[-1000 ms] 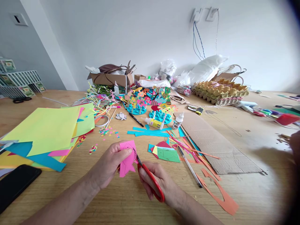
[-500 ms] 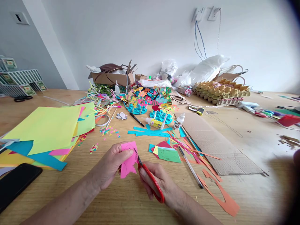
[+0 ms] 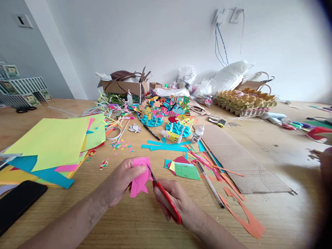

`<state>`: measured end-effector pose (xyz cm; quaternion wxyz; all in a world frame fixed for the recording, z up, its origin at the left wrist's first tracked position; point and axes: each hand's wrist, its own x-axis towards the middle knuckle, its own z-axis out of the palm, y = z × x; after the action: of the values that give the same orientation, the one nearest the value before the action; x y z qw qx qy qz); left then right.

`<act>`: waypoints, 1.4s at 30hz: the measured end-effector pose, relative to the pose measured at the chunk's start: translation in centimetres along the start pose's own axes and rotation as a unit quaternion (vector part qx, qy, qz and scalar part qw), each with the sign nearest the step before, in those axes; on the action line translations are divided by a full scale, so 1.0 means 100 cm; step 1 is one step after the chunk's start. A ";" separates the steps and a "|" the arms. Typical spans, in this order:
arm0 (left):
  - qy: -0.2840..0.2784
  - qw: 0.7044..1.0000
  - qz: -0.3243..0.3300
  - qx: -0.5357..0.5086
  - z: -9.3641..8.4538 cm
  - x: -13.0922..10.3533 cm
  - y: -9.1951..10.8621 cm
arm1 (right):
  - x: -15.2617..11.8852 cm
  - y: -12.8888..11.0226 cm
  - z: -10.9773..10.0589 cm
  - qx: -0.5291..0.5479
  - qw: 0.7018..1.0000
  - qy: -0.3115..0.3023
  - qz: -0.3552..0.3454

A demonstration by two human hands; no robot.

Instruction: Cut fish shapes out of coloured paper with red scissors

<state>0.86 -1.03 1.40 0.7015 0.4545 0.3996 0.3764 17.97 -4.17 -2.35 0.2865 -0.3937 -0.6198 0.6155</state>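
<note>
My left hand (image 3: 119, 183) pinches a pink paper fish shape (image 3: 140, 177) just above the wooden table (image 3: 145, 221). My right hand (image 3: 176, 202) grips red-handled scissors (image 3: 166, 199), whose blades meet the fish's right edge. A pen (image 3: 210, 185), small green and red paper scraps (image 3: 183, 168) and orange paper offcuts (image 3: 243, 214) lie to the right of my hands.
A stack of coloured paper sheets (image 3: 52, 145) and a black phone (image 3: 18, 204) lie at left. Glue bottles (image 3: 171, 136), finished paper fish on blue bases (image 3: 166, 112), a cardboard sheet (image 3: 238, 159), egg trays (image 3: 245, 99) and a cardboard box (image 3: 124, 85) sit farther back. Another person's hand shows at the right edge (image 3: 327, 164).
The pink fish has turned slightly in my left hand, its tail swinging left, while the scissors stay at its edge. The other person's hand at the right edge has shifted.
</note>
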 end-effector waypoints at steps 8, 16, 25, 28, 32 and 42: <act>0.020 0.999 0.008 0.031 -0.001 0.002 -0.004 | 0.001 0.000 -0.001 0.001 1.000 0.000 -0.003; -0.019 0.999 -0.012 0.037 0.001 0.000 -0.002 | 0.001 -0.002 -0.001 0.013 1.000 -0.004 -0.014; -0.051 0.998 0.000 0.025 -0.004 0.003 -0.003 | 0.000 -0.003 0.000 -0.002 1.000 0.000 -0.012; -0.055 0.998 0.002 0.013 -0.004 0.003 -0.002 | 0.000 -0.004 0.000 -0.009 1.000 0.007 -0.010; -0.061 0.998 -0.006 -0.003 -0.005 0.003 -0.002 | 0.000 -0.003 0.000 -0.003 1.000 0.007 -0.015; -0.010 1.000 0.003 0.002 -0.003 0.001 -0.004 | 0.001 -0.001 0.001 -0.009 1.000 0.011 -0.012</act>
<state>0.69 -0.99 0.97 0.7034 0.4608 0.3921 0.3731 17.78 -4.11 -2.24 0.2966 -0.3956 -0.6267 0.6023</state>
